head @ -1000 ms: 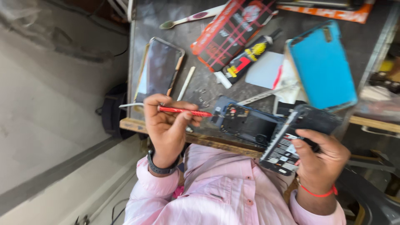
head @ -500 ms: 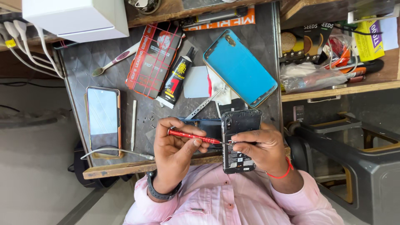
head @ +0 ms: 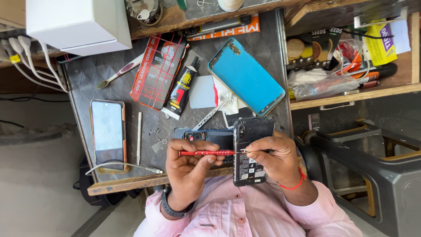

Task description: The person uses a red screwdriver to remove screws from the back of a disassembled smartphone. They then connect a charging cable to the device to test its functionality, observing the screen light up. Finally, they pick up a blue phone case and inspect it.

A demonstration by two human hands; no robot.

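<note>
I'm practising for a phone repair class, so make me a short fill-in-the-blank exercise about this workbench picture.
1. The left hand holds a slim screwdriver whose handle is ____.
2. The right hand steadies an opened black ____ against the tool's tip.
3. The detached back cover lying on the grey workbench is coloured ____.
4. A white cable runs near the second phone, which lies with its screen facing ____.

Missing words: red; phone; blue; up
</note>
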